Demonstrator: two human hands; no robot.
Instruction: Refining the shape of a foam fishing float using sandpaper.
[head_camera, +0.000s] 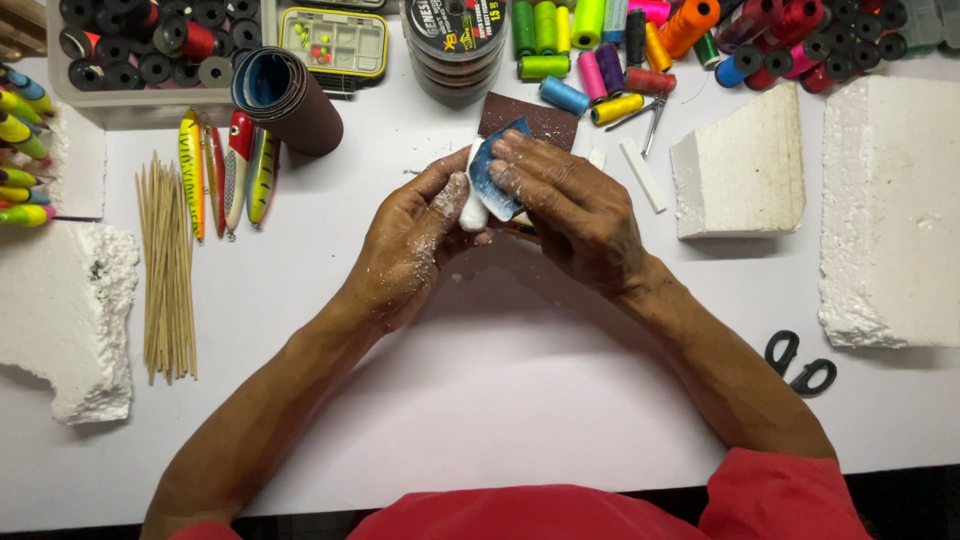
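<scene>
At frame centre, the left hand (415, 235) grips a white foam piece (472, 212); the right hand (570, 205) presses folded sandpaper (497, 175) around it.

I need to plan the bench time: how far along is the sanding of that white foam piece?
Rough cutting looks done: foam blocks lie broken. Now the left hand holds the small white piece while the right hand rubs it with sandpaper. Unlike the painted lures, it is bare.
</scene>
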